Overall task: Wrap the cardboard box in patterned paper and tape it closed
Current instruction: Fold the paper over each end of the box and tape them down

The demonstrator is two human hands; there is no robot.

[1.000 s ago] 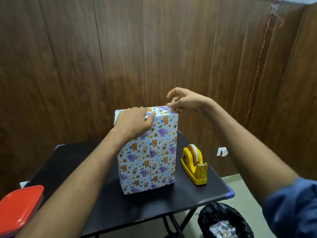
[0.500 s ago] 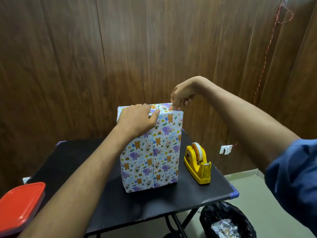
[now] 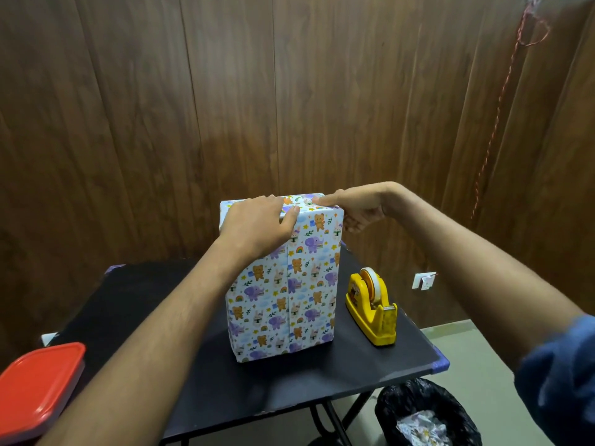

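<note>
Cardboard box, fully covered in patterned paper (bears, elephants, rabbits, rainbows on white), stands upright on end near the middle of the black folding table, its base nearer the right edge than the left. A vertical paper seam runs down the face turned toward the camera.

Left hand lies over the top near edge of the box, palm down, fingers curved across the top face and thumb laid along the front upper edge; it presses the folded paper flat rather than pinching it.

Right hand is at the top right corner of the box. Its forefinger is stretched out straight and presses on the top face at that corner, while the remaining fingers are curled below, beside the right side of the box. Whether they hold anything cannot be told.

Yellow tape dispenser, loaded with a roll, sits just right of the box, near the table's right edge and apart from it.

Red-lidded container shows at the lower left. A black-lined waste bin with crumpled paper stands on the floor below the table's right corner.
</note>
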